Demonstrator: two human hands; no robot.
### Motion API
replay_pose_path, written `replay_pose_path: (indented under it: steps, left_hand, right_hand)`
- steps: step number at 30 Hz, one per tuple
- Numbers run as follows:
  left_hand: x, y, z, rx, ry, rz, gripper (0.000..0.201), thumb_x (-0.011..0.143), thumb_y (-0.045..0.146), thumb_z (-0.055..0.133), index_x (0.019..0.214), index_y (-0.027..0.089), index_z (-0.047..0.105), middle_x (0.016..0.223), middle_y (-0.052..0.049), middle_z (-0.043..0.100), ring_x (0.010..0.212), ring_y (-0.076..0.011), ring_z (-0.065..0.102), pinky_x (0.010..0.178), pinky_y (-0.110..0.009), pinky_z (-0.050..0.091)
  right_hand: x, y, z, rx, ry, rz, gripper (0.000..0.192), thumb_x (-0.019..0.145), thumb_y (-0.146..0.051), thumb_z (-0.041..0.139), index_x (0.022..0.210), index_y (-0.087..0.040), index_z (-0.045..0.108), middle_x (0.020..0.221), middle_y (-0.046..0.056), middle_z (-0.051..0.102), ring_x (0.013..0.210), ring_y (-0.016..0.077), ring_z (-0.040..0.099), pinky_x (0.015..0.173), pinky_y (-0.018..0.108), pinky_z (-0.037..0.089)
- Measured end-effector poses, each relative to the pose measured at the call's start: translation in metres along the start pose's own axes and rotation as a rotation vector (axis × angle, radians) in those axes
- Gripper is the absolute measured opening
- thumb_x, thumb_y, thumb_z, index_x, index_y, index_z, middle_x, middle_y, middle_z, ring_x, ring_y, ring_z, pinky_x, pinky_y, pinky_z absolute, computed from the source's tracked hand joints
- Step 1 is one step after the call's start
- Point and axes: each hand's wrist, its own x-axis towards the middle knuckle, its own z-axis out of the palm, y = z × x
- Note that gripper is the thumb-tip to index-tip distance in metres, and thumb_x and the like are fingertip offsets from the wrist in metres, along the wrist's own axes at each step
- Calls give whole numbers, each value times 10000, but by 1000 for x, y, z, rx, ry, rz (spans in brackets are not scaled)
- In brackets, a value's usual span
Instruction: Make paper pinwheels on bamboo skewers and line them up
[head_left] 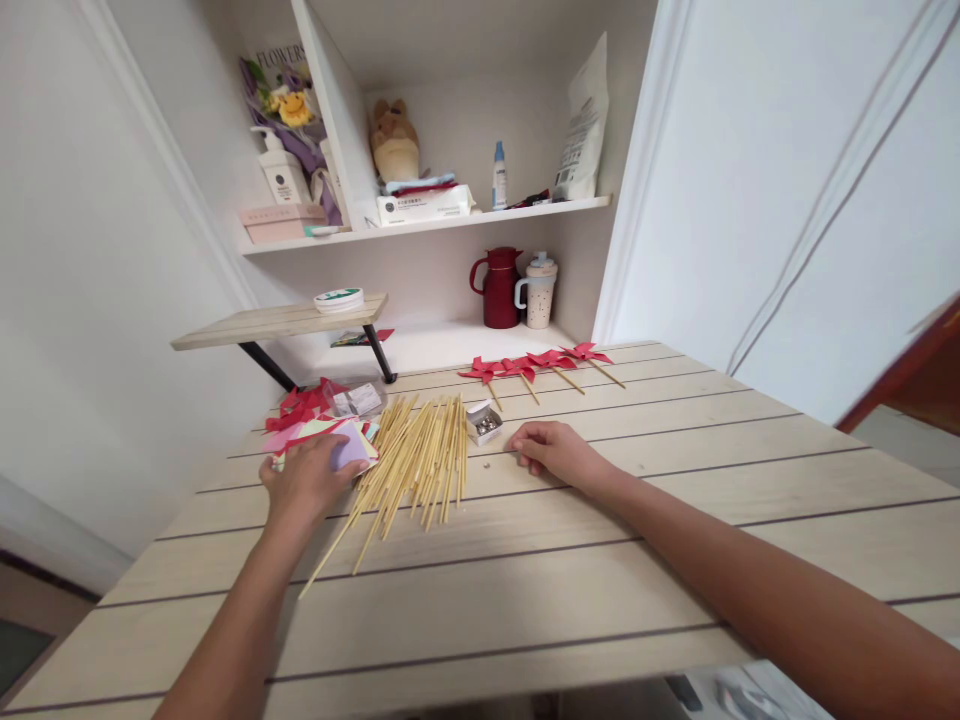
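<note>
My left hand [306, 480] lies flat on a stack of coloured paper squares [349, 448], its fingers on the lilac top sheet. My right hand [553, 450] rests on the table with its fingers curled, fingertips close to a tiny pin [487, 463]. Between the hands lies a heap of wooden sticks [414, 458]. A small open box of pins [484, 422] stands just beyond the sticks. Several finished red paper pinwheels [534, 365] lie in a row further back. Folded red paper pieces [304, 400] sit behind the paper stack.
The work surface is a pale slatted wooden table [600, 560]. Behind it are white shelves with a red jug [499, 287], a cup [538, 290], bottles and boxes. A small wooden side shelf [277, 322] juts out at the left. A white wall stands at the right.
</note>
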Motion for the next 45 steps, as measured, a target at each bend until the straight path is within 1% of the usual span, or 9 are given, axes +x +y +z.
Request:
replay_pose_path:
  steps: [5, 15, 24, 29, 31, 34, 38, 40, 45]
  left_hand:
    - [-2, 4, -3, 37, -57, 4, 476, 770, 525, 638, 1200, 320, 652, 1387, -103, 593, 1263, -398, 489, 1065, -682, 166]
    - [-5, 11, -5, -11, -6, -40, 311, 900, 413, 495, 1082, 261, 697, 1248, -95, 679, 1193, -365, 545, 1054, -684, 201]
    - [-16, 12, -16, -55, 523, -107, 259, 914, 334, 499, 902, 194, 716, 1401, -134, 543, 1264, -357, 486, 1090, -673, 195]
    - [-21, 34, -41, -145, 803, -69, 239, 932, 353, 500, 916, 226, 702, 1348, -87, 585, 1243, -308, 518, 1115, -604, 251]
    - [-28, 53, -47, -190, 888, 61, 169, 914, 302, 547, 944, 240, 702, 1272, -82, 627, 1209, -285, 550, 1072, -551, 347]
    - [-39, 84, -45, -171, 1027, 450, 173, 856, 180, 632, 986, 272, 698, 1108, -59, 703, 1060, -257, 635, 1092, -560, 325]
    - [-46, 120, -31, -94, 1000, 969, 282, 851, 113, 633, 1089, 255, 684, 964, -30, 757, 923, -203, 680, 1114, -511, 284]
    - [-45, 134, -22, -54, 956, 1096, 265, 871, 121, 620, 1093, 248, 687, 969, -25, 766, 917, -190, 689, 1123, -485, 269]
    - [-42, 157, -4, 0, 914, 1195, 261, 891, 126, 607, 1093, 273, 683, 971, -5, 772, 909, -173, 694, 1138, -476, 247]
  right_hand:
    - [-1, -1, 0, 6, -7, -3, 159, 794, -307, 616, 820, -161, 673, 661, 3, 620, 528, 96, 523, 444, 203, 335]
    - [1, 1, -1, -20, -14, -14, 141, 805, -285, 605, 838, -166, 674, 667, -1, 627, 533, 99, 534, 479, 211, 388]
    - [2, 2, 0, -22, -7, -32, 181, 801, -331, 609, 834, -167, 679, 678, 15, 635, 512, 106, 523, 469, 224, 378]
    - [-7, -20, -3, 30, 247, -239, 206, 827, -376, 595, 862, -196, 688, 624, -19, 574, 515, 117, 484, 534, 260, 407]
    - [-14, -34, -2, 167, 216, -239, 248, 833, -417, 609, 898, -192, 688, 623, -21, 567, 493, 110, 456, 498, 253, 382]
    - [-25, -49, 4, 437, -13, -103, 352, 840, -504, 622, 950, -178, 694, 762, 34, 667, 537, 112, 534, 495, 244, 402]
    - [-35, -57, 9, 744, -258, -37, 477, 843, -590, 617, 1103, -192, 651, 1002, 95, 709, 816, 184, 681, 676, 295, 523]
    - [-37, -58, 8, 808, -268, -69, 436, 833, -573, 647, 1047, -194, 655, 970, 73, 702, 826, 181, 676, 671, 287, 526]
    - [-35, -58, 3, 808, -14, -70, 344, 697, -390, 815, 921, -184, 657, 825, 10, 678, 694, 126, 620, 622, 250, 491]
